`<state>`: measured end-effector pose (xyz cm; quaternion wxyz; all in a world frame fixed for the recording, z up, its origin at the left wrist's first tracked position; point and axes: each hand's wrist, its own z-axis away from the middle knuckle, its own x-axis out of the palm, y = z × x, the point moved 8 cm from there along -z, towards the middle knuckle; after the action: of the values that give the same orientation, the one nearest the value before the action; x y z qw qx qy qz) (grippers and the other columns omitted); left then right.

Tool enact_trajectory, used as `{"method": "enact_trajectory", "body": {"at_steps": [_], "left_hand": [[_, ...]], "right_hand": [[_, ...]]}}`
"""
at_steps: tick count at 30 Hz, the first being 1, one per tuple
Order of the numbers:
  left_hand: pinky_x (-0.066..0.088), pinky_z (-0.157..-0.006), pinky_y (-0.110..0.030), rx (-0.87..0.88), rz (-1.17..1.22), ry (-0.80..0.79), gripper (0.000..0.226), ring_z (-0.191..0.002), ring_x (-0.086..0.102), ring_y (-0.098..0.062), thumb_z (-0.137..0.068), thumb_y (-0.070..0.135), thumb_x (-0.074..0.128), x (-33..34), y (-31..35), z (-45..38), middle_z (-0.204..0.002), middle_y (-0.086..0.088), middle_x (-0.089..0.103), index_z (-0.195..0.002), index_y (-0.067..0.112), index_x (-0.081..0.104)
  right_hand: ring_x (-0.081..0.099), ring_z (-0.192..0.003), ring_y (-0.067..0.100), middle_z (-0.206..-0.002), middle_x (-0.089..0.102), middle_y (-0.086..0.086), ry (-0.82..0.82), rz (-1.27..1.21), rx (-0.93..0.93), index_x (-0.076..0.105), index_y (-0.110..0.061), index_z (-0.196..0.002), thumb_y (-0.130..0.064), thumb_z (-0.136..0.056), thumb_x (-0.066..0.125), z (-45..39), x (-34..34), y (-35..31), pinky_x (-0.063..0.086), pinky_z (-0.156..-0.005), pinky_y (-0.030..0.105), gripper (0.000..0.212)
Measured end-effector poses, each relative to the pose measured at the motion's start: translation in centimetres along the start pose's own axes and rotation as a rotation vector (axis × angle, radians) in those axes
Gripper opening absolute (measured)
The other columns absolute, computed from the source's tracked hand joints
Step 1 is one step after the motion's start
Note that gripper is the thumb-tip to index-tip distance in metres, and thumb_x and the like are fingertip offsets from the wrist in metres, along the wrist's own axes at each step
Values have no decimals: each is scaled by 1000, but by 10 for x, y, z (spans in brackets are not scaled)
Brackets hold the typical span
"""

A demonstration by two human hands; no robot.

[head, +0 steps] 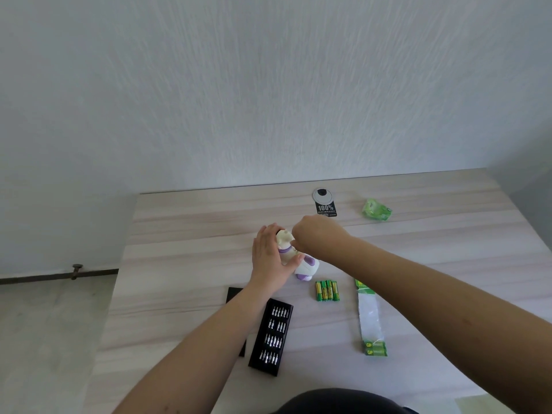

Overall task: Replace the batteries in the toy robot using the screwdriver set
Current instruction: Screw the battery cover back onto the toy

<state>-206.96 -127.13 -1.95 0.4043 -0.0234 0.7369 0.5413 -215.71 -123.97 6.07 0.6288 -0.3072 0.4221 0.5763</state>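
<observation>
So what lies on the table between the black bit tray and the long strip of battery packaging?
In the head view, the loose green and yellow batteries lie between the bit tray and the packaging strip, nearer the strip's far end; below them the table shows bare.

Wooden table (185, 222) carries toy robot (301, 261), batteries (327, 290), bit tray (271, 336).

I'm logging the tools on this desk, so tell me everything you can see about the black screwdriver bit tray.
The black screwdriver bit tray is a long, matte rectangular block lying flat on the wooden table, near the front edge. It stands open, with four rows of silvery bits seated in slots. The left forearm crosses just beside it; whether they touch is unclear.
</observation>
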Motion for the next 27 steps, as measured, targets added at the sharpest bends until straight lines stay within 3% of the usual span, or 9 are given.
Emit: {"method": "enact_trajectory", "body": {"at_steps": [1,5,9,11,14,17,21,24,27], "left_hand": [[39,-102,-49,-9,-3,-3,67,-125,46,-30,-63,45,77,1,-1,-1,-124,0,53,-118,16,51],[41,-99,-49,7,-23,4,61,-119,50,-31,-63,48,73,2,-3,-1,-118,0,55,-112,17,52],[43,-95,-50,19,-20,29,60,-114,52,-32,-63,50,71,0,0,-2,-113,-1,57,-110,16,53],[43,-94,-49,41,-13,38,58,-111,53,-30,-63,48,72,-2,4,-1,-110,1,56,-108,17,53],[45,-90,-47,70,4,60,53,-105,53,-26,-62,45,71,-7,9,0,-105,7,53,-104,19,52],[45,-92,-47,61,-7,56,57,-107,53,-26,-62,47,71,-5,7,0,-108,5,53,-107,17,53],[44,-94,-49,43,-20,39,60,-111,52,-30,-62,46,75,-2,2,-1,-110,2,54,-109,16,52],[45,-91,-47,58,-17,52,57,-106,53,-28,-63,48,72,-2,3,-1,-106,3,54,-106,17,52],[45,-89,-46,59,-19,53,55,-104,53,-25,-63,50,70,-2,1,-2,-105,5,54,-104,18,53]], "right_hand": [[48,-57,20,-66,48,0,30,-15,-18,56,-11,-79,-13,-85,58,1,-2,0,35,-50,28,6],[53,-74,25,-84,54,4,59,-165,-81,47,-10,-105,-13,-84,62,9,-5,5,38,-56,31,26],[58,-81,26,-94,60,7,23,-74,-126,55,-7,-103,-12,-91,53,12,-12,-2,36,-62,29,14],[55,-75,25,-85,60,5,10,-16,-102,59,-8,-91,-14,-91,52,9,-10,-2,37,-60,30,9],[51,-70,24,-65,43,-1,45,36,-32,44,-12,-65,-26,-96,45,10,-12,1,33,-52,27,35],[51,-72,23,-71,47,1,54,13,-17,54,-11,-81,-32,-101,36,12,-9,2,37,-59,29,35],[57,-85,25,-100,60,9,4,-214,-65,50,-8,-109,-24,-91,57,16,-5,7,46,-69,34,25],[53,-82,24,-102,60,10,-20,-189,-77,52,-7,-106,-17,-92,54,17,-6,9,42,-67,31,18],[56,-79,25,-91,60,8,16,-67,-44,59,-7,-95,-25,-95,49,15,-10,8,41,-64,31,21]]}}
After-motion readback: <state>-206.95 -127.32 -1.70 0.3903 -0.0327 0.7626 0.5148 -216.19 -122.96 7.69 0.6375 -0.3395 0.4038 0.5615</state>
